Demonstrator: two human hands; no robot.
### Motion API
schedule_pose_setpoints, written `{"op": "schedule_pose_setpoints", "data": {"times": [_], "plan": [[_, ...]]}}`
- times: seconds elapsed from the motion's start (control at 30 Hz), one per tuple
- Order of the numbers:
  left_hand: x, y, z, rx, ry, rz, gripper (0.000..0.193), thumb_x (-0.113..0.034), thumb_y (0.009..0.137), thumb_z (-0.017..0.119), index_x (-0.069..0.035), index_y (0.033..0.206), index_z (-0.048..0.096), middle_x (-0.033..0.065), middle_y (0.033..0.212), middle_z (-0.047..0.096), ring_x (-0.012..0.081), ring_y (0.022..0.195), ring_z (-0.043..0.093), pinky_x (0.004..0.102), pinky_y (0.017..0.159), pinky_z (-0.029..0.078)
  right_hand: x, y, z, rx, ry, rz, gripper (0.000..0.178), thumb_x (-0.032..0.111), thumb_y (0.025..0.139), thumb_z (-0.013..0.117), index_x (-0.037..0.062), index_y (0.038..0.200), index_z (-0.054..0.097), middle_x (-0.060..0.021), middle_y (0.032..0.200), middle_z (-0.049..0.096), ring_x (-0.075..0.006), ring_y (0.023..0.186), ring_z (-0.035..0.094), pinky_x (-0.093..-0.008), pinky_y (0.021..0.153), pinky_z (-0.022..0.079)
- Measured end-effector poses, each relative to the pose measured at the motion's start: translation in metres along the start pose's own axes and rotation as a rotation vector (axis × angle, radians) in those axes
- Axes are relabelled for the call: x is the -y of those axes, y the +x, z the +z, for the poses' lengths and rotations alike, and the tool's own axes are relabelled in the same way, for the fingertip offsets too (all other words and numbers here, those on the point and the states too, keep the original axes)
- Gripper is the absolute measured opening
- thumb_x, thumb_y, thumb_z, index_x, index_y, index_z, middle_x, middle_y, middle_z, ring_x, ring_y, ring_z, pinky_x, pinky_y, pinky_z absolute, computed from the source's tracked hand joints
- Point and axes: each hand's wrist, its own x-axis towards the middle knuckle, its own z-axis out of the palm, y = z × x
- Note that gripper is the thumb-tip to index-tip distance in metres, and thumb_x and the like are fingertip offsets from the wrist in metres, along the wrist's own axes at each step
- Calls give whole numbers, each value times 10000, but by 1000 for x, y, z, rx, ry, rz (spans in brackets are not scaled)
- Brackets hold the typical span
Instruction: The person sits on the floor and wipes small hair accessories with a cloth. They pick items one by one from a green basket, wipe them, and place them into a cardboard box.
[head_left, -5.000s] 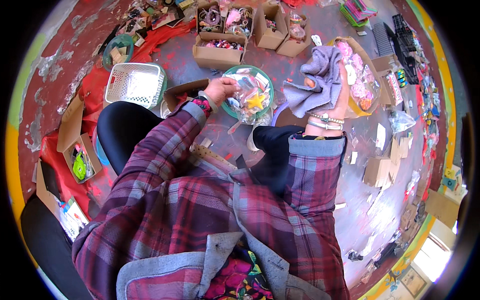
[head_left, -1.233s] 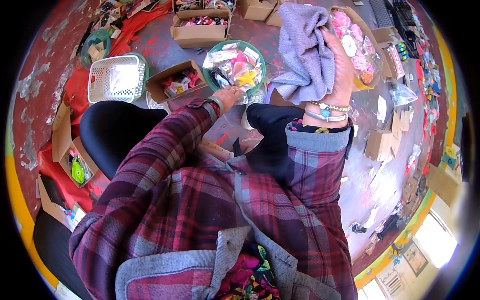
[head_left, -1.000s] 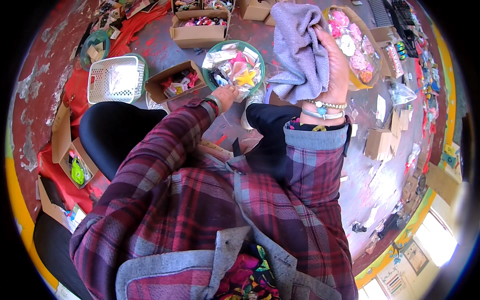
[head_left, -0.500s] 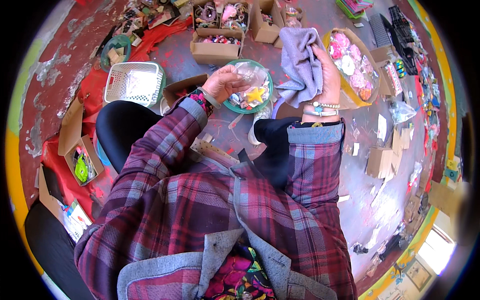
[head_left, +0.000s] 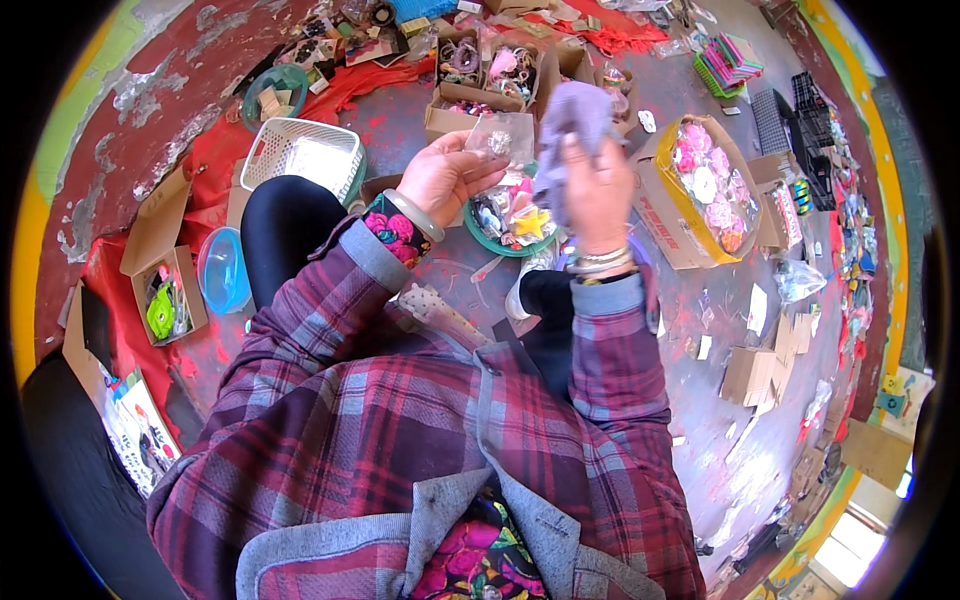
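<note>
Purple-grey cloth [head_left: 572,118] is clutched in the right hand [head_left: 598,190]; left of that grip, the left hand [head_left: 450,174] pinches one clear packet [head_left: 503,140], while mixed pieces [head_left: 522,208] remain in the green basin [head_left: 483,239] below.

The cloth [head_left: 577,112] is light purple-grey. The shirt [head_left: 380,430] has red, dark purple and grey checks. The star [head_left: 531,222] is yellow, the tub [head_left: 492,246] green, the basket [head_left: 264,157] white.

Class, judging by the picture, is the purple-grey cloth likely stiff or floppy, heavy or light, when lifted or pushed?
The purple-grey cloth is probably floppy: it bunches in the right hand. It seems light, as that hand alone supports it. Pushed, it would likely crumple, given those soft folds.
</note>
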Motion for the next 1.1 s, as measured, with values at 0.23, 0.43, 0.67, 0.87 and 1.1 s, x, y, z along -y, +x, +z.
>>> {"op": "schedule_pose_setpoints", "data": {"times": [0.23, 0.43, 0.67, 0.87, 1.1], "plan": [[4, -9, 9, 146, 26, 182, 319, 8, 819, 469, -14, 1136, 434, 84, 1063, 539, 184, 962, 546, 300, 818, 452, 15, -12, 48, 212, -400, -608, 448, 10, 625, 507, 51, 1070, 528, -171, 1079, 518, -367, 1044, 436, -398, 882, 381], [4, -9, -2, 83, 130, 130, 283, 12, 825, 454, -4, 1106, 435, 77, 1011, 531, 172, 897, 555, 293, 786, 460, 4, -15, 53, 151, -438, -520, 452, 21, 660, 479, 33, 1111, 503, -196, 1117, 494, -381, 1053, 428, -406, 907, 357], [7, 1, -17, 156, 357, 159, 239, -15, 849, 433, -1, 1087, 435, 77, 998, 534, 164, 913, 553, 288, 821, 450, -5, -6, 46, 191, -200, -87, 350, 39, 690, 436, -3, 1018, 552, -207, 937, 572, -407, 845, 524, -414, 758, 434], [-26, -14, -9, 345, 164, 143, 272, -13, 840, 446, -18, 1111, 426, 116, 1061, 544, 222, 962, 562, 357, 861, 445, -28, 5, 26, 477, 474, 584, 298, 12, 711, 443, -20, 979, 567, -51, 828, 601, -116, 672, 554, -236, 601, 451], [-41, -15, -21, 293, 32, 175, 239, -13, 833, 456, -77, 1062, 430, 155, 1106, 528, 266, 999, 548, 381, 857, 448, -14, 6, 12, 442, 430, 548, 321, 3, 680, 447, -38, 976, 566, -58, 855, 603, -129, 716, 567, -235, 643, 453]]}}
